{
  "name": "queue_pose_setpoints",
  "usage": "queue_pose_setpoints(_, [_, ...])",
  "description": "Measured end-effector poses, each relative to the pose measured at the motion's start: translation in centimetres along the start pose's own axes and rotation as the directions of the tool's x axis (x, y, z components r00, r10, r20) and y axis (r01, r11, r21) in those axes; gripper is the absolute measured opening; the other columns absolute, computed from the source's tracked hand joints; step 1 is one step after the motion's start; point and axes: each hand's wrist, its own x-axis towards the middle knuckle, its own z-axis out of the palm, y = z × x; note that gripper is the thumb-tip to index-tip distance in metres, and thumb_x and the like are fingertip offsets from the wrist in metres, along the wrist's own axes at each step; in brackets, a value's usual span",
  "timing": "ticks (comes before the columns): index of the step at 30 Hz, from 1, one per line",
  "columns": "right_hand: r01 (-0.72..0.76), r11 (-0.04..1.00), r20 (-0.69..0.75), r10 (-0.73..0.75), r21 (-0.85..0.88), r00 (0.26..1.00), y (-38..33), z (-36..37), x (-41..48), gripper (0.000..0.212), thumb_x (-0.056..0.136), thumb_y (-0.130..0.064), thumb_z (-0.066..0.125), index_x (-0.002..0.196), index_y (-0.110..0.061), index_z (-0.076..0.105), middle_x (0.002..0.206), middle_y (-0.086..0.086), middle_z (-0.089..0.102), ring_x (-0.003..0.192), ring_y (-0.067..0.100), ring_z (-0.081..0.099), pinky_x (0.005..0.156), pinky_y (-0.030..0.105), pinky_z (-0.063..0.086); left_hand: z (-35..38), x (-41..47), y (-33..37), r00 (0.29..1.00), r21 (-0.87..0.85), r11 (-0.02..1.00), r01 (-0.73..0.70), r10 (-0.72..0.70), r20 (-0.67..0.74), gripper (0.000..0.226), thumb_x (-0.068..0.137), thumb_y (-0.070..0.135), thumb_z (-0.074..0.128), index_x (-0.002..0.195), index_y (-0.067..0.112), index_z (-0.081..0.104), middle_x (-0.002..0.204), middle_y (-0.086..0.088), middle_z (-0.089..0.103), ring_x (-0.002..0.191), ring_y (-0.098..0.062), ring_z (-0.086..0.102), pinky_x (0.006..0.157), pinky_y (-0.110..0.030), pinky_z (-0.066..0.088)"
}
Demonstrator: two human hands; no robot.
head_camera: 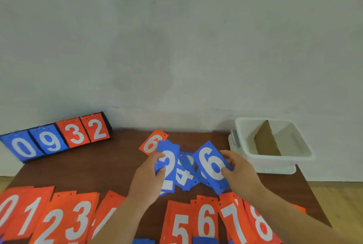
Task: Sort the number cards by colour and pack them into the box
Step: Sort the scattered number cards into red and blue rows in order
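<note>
My left hand [149, 178] grips a blue card showing 2 [169, 157] by its left edge. My right hand [238, 173] pinches a blue card showing 6 [211, 162] on its right side. Between them more blue cards, one a 4 [183, 177], lie in a loose heap on the brown table [94, 171]. A red 6 card [152, 141] sits just behind the heap. A row of red cards, 0 to 8 [180, 226], lines the near edge. The white box [273, 145] with a cardboard divider stands at the back right.
A flip scoreboard [57, 137] reading 0 9 3 2, blue then red, leans at the back left against the wall. Blue card edges [204, 240] peek out at the bottom. The table's right edge runs close to the box.
</note>
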Motion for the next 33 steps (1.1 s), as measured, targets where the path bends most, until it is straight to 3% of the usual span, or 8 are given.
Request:
queue_pose_setpoints(3, [0.087,0.996,-0.038,-0.085,0.038,0.996,-2.2,-2.8,-2.3,0.042,0.087,-0.011,0.063,0.122,-0.035,0.063,0.093,-0.013,0.068,0.082,0.002,0.065,0.060,0.012,0.044,-2.1,-2.8,2.2,0.998,-0.033,0.998,-0.043,0.042,-0.036,0.041,0.091,0.017,0.061,0.114,0.049,0.053,0.120,0.017,0.063,0.085,-0.004,0.063,0.078,-0.031,0.052])
queue_pose_setpoints(7, [0.194,0.970,-0.115,-0.178,0.148,0.977,-4.1,-4.2,-6.7,0.043,0.085,-0.008,0.065,0.115,-0.039,0.063,0.088,-0.013,0.070,0.077,-0.002,0.066,0.059,0.011,0.047,-3.7,-7.2,4.4,0.988,-0.137,0.985,-0.101,0.082,-0.133,0.041,0.089,0.015,0.063,0.116,0.044,0.056,0.120,0.022,0.058,0.102,-0.006,0.058,0.084,-0.025,0.046])
queue_pose_setpoints(13, [0.227,0.939,-0.124,-0.201,0.259,0.972,-4.8,-3.2,-12.3,0.042,0.087,-0.009,0.069,0.114,-0.039,0.060,0.087,-0.010,0.071,0.079,-0.002,0.067,0.060,0.014,0.052,-6.0,-13.1,4.7,0.981,-0.185,0.977,-0.104,0.070,-0.182,0.038,0.089,0.015,0.065,0.117,0.041,0.057,0.115,0.026,0.057,0.097,0.000,0.058,0.067,-0.013,0.040])
queue_pose_setpoints(19, [0.213,0.947,-0.097,-0.195,0.239,0.976,-5.7,-1.1,-13.7,0.031,0.087,-0.012,0.069,0.105,-0.037,0.063,0.100,-0.012,0.069,0.091,0.008,0.068,0.066,0.022,0.056,-8.6,-15.7,1.8,0.974,-0.232,0.970,-0.071,0.018,-0.225,0.035,0.091,0.019,0.068,0.112,0.045,0.056,0.114,0.030,0.055,0.098,-0.003,0.063,0.073,-0.026,0.054])
queue_pose_setpoints(24, [0.212,0.966,-0.021,-0.211,0.147,0.977,-7.3,3.2,-13.7,0.025,0.087,-0.015,0.070,0.102,-0.034,0.067,0.100,-0.013,0.067,0.087,0.004,0.065,0.068,0.022,0.052,-12.4,-16.6,-2.8,0.962,-0.257,0.966,-0.033,-0.040,-0.271,0.037,0.092,0.020,0.068,0.111,0.050,0.055,0.119,0.025,0.059,0.103,-0.008,0.066,0.076,-0.032,0.060])
queue_pose_setpoints(28, [0.206,0.973,0.053,-0.212,0.107,0.976,-10.4,9.2,-13.2,0.024,0.084,-0.013,0.073,0.095,-0.034,0.068,0.097,-0.007,0.067,0.087,0.012,0.065,0.070,0.027,0.052,-16.9,-17.4,-7.7,0.945,-0.221,0.975,0.039,-0.108,-0.307,0.038,0.091,0.025,0.068,0.112,0.053,0.053,0.120,0.023,0.060,0.101,-0.010,0.067,0.078,-0.036,0.060])
queue_pose_setpoints(33, [0.222,0.970,0.166,-0.237,0.102,0.957,-15.8,17.5,-13.4,0.023,0.084,-0.013,0.072,0.096,-0.032,0.067,0.095,0.000,0.064,0.081,0.013,0.062,0.061,0.021,0.045,-24.7,-18.0,-14.4,0.898,-0.223,0.969,0.109,-0.192,-0.397,0.037,0.086,0.025,0.068,0.110,0.050,0.056,0.118,0.019,0.064,0.100,-0.006,0.065,0.080,-0.033,0.055])
